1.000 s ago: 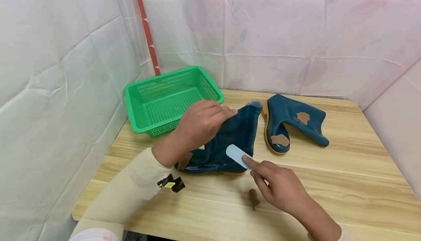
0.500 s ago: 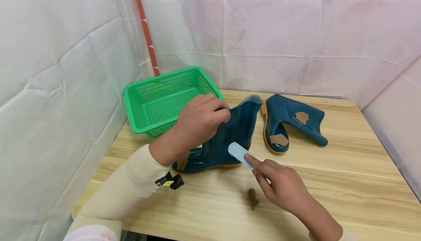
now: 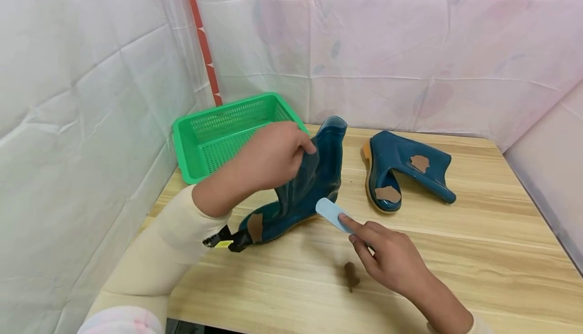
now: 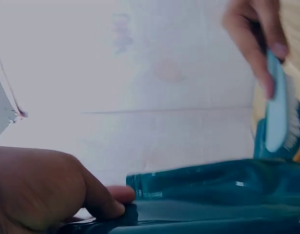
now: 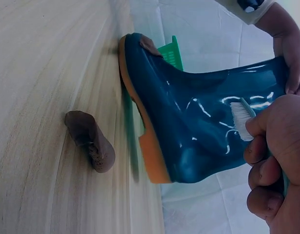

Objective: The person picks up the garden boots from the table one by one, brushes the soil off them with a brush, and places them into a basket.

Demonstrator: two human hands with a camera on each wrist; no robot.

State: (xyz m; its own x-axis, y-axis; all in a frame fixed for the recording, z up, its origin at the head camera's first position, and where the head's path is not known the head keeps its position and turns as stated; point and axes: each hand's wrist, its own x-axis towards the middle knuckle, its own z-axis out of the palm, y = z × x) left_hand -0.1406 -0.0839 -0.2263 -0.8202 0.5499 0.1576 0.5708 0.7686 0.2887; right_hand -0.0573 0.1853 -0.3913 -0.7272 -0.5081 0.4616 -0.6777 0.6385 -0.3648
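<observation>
My left hand [image 3: 278, 154] grips the top of a dark blue-green rubber boot [image 3: 314, 184], its thumb and fingers pinching the shaft's rim. The boot stands tilted, heel off the table in the right wrist view, with a brown patch [image 3: 255, 226] on its toe. In my right hand [image 3: 389, 253] is a light blue brush [image 3: 331, 212], the index finger laid along its back. White bristles [image 5: 241, 119] face the boot's shaft; whether they touch it I cannot tell. A curled brown scrap [image 5: 90, 141] lies on the table below the brush.
Behind my left hand stands a green plastic basket [image 3: 179, 152]. A second rubber boot [image 3: 405, 162] with two brown patches lies on its side at the right. White cloth walls [image 3: 387, 45] enclose the wooden table [image 3: 492, 253] at the back and sides.
My left hand has raised the boot's shaft and turned it, so its opening has shifted up and left. The right hand with the brush has barely moved.
</observation>
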